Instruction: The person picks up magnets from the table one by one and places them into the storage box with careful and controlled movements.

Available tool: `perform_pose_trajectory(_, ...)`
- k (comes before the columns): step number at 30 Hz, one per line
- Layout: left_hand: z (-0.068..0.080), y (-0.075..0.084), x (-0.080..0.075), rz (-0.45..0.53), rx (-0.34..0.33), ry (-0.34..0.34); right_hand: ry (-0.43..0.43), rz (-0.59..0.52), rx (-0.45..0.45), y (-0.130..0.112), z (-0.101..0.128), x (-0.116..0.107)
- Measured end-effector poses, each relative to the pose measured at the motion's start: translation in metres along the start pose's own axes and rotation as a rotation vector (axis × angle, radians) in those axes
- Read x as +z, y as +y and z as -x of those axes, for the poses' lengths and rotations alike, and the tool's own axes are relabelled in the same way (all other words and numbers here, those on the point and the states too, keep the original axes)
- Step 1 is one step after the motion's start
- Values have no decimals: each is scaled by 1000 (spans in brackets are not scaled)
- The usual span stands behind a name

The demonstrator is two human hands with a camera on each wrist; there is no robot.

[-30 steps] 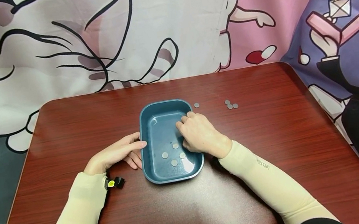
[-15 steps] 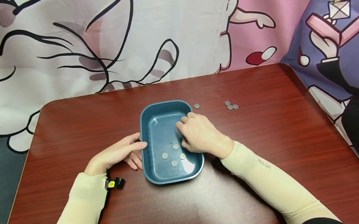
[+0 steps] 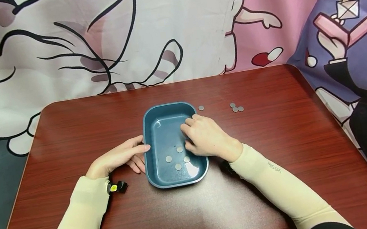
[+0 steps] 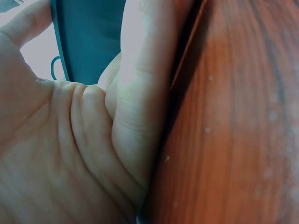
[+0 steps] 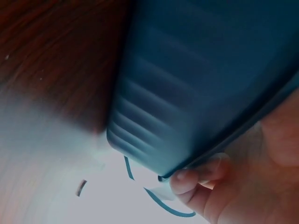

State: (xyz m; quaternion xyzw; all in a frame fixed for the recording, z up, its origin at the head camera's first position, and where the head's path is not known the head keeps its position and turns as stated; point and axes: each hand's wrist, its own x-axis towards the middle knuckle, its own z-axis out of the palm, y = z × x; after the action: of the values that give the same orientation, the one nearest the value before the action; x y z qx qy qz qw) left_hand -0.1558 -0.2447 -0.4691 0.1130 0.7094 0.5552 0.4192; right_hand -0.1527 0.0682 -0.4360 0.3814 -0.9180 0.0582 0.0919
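Note:
A blue rectangular tray (image 3: 179, 184) sits on the table, with several silver coins (image 3: 179, 149) lying flat on its floor. At its left wall is my left hand (image 3: 115, 156): the thumb laps over the rim while the fingers lie along the outside. My right hand (image 3: 206, 136) reaches in over the right wall, fingers curled and knuckles up. In the right wrist view its bunched fingertips (image 5: 184, 179) show above the tray's rim (image 5: 233, 133); I cannot tell if they hold a coin. The tray's ridged outer wall fills much of that view.
One loose coin (image 3: 201, 108) lies just right of the tray's far corner. Farther right is a cluster of several coins (image 3: 234, 109). The reddish-brown wooden table (image 3: 125, 226) ends at the back against a cartoon-printed curtain (image 3: 191, 22).
The right wrist and forearm have shifted slightly right, while the right hand stays over the tray's right wall. The left hand, tray and visible coins stay as they were.

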Motion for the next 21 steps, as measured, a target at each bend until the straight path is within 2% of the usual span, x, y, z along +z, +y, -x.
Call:
perform_pose_trajectory(7, 0, -1, -1, -4, -3, 4, 13, -40, -29, 4, 5, -3)
perform_pose_trajectory(21, 0, 0, 0, -4, -10, 8, 38, -123, -142, 19, 18, -12)
